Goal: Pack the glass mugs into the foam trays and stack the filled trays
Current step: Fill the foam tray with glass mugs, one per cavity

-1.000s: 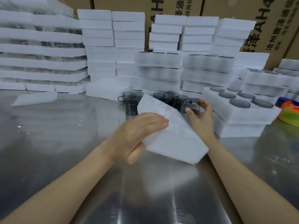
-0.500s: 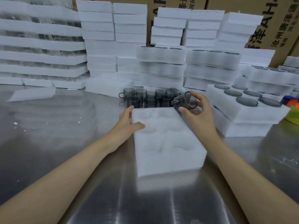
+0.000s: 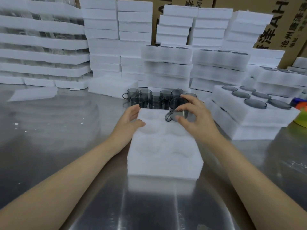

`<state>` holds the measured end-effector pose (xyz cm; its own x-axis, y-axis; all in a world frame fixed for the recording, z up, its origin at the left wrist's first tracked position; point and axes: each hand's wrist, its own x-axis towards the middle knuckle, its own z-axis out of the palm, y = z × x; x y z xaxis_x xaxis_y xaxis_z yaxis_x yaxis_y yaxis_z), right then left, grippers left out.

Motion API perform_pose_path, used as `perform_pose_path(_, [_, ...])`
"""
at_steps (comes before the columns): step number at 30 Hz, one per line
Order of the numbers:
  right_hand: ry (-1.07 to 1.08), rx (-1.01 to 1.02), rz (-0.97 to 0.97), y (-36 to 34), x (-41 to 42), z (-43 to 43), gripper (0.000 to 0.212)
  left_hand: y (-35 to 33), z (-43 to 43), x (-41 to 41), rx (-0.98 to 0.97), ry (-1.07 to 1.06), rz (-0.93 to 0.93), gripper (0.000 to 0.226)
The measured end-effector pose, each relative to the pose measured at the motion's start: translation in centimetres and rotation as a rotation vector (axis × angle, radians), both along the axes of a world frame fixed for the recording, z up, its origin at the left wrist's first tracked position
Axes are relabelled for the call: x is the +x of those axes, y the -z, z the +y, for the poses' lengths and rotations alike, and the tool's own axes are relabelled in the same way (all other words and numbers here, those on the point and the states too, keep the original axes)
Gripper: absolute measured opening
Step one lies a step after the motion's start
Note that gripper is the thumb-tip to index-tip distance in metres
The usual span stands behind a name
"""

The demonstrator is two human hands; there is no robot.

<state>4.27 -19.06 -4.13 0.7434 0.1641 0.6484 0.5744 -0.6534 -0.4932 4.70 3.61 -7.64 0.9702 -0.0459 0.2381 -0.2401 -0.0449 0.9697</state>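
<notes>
A white foam tray [image 3: 164,156] with round hollows lies flat on the steel table in front of me. My right hand [image 3: 196,118] grips a smoky grey glass mug [image 3: 178,110] over the tray's far right hollow, handle pointing left. My left hand [image 3: 131,120] rests on the tray's far left corner, fingers relaxed, thumb on top. Behind the tray stands a cluster of several loose grey mugs [image 3: 149,98].
To the right sits a filled tray [image 3: 254,110] with dark mug bases showing, on top of another tray. Stacks of foam trays [image 3: 167,63] line the back, cardboard boxes [image 3: 282,30] behind them. A loose foam piece [image 3: 33,94] lies far left. Bright plastic items [image 3: 301,113] sit at the right edge.
The tray went from tilted in my left hand to flat on the table. My right hand lifted a mug from the cluster and brought it over the tray's far right hollow.
</notes>
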Motion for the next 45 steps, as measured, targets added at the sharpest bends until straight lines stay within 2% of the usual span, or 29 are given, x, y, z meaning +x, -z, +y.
perform_pose_path(4, [0.045,-0.045,0.053,0.0,0.0,-0.1,0.019,0.2,0.1,0.1,0.003,0.051,0.005,0.043])
perform_pose_path(12, [0.074,-0.095,0.063,-0.1,0.3,0.2,0.019,0.1,0.6,0.0,0.041,0.093,0.021,0.045])
perform_pose_path(19, [0.096,-0.114,0.118,-0.4,0.3,0.6,0.029,0.1,0.3,-0.1,0.096,0.089,0.031,0.045])
perform_pose_path(25, [0.082,-0.265,0.182,-1.0,0.0,0.6,0.034,0.1,0.2,-0.1,0.082,0.079,0.024,0.042])
perform_pose_path(28, [0.075,-0.277,0.198,-1.0,0.2,0.4,0.032,0.1,0.1,-0.1,0.077,0.081,0.025,0.047])
perform_pose_path(30, [0.037,-0.225,0.206,-1.0,0.2,0.3,0.023,0.1,0.1,0.0,0.068,0.076,0.031,0.048])
perform_pose_path(35, [-0.028,-0.141,0.270,-1.1,0.5,0.1,0.015,0.5,0.3,0.6,0.061,0.072,0.010,0.035])
perform_pose_path(37, [-0.027,-0.114,0.275,-1.1,0.5,0.2,0.014,0.5,0.1,0.9,0.042,0.023,0.011,0.027])
perform_pose_path(40, [-0.014,-0.085,0.247,-1.0,0.4,0.4,0.012,0.4,0.3,2.0,0.078,-0.187,-0.005,0.028])
perform_pose_path(43, [0.002,-0.072,0.231,-0.9,0.4,0.3,0.014,0.6,0.8,3.5,0.304,-0.424,-0.065,0.035])
perform_pose_path(45, [0.037,-0.115,0.247,-0.7,0.5,0.2,0.020,1.0,1.0,4.5,0.430,-0.492,-0.116,0.035])
